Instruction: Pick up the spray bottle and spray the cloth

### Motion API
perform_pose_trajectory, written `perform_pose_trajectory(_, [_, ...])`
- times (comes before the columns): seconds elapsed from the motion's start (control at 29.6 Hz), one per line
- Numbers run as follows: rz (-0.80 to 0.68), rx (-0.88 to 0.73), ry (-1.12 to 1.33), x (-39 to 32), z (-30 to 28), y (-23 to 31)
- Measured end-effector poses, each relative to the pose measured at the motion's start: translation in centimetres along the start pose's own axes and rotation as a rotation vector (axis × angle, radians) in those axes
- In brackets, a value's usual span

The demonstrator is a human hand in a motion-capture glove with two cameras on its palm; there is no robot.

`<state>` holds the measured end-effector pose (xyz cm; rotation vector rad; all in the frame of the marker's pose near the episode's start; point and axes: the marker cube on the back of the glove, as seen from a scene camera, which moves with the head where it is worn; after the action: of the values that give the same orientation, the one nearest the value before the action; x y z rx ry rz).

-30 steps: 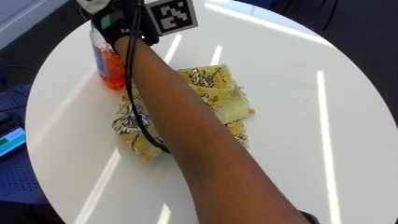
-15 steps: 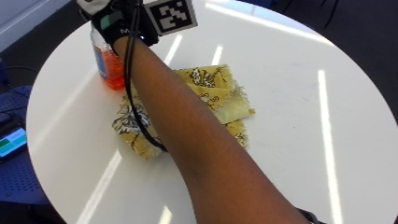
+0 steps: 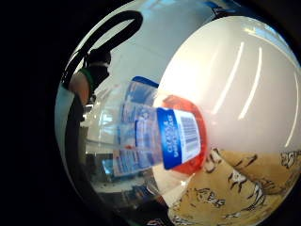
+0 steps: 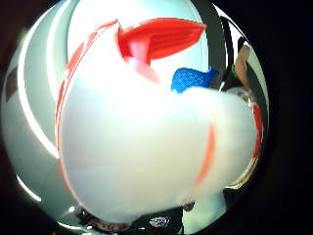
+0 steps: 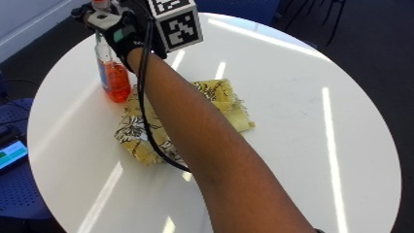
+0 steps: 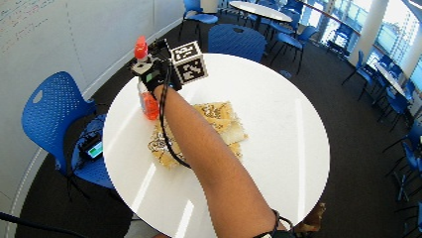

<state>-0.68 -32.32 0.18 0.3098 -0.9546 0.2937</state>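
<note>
A clear spray bottle (image 5: 113, 77) with orange-red liquid, a blue label and a red spray head stands on the round white table (image 5: 291, 73) near its far left edge. My gloved right hand (image 5: 129, 36) is at the bottle's neck, fingers curled round it just under the head. In the wide outside view the red head (image 6: 139, 47) sticks up above the hand (image 6: 157, 74). The thumb side palm view is filled by the white and red spray head (image 4: 146, 132). The bottle's body (image 3: 174, 139) is seen from above, beside the yellow patterned cloth (image 3: 244, 183). That cloth (image 5: 226, 104) lies crumpled under my forearm.
A blue chair (image 6: 56, 109) stands left of the table with a small lit screen (image 5: 9, 153) on its seat. Another blue chair (image 6: 234, 42) is at the far side. The bottle is close to the table's edge; the right half of the tabletop (image 6: 277, 99) is bare.
</note>
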Motion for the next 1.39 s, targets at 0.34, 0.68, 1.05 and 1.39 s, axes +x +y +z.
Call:
perform_pose_trajectory(0.34, [0.034, 0.006, 0.028, 1.8, -0.8, 0.3])
perform_pose_trajectory(0.68, [0.104, -0.001, 0.117, 2.5, -2.4, 2.8])
perform_pose_trajectory(1.05, [-0.05, -0.133, 0.299, 1.6, -2.7, 9.2])
perform_pose_trajectory(1.39, [-0.275, -0.229, 0.395, -1.2, -1.4, 15.8])
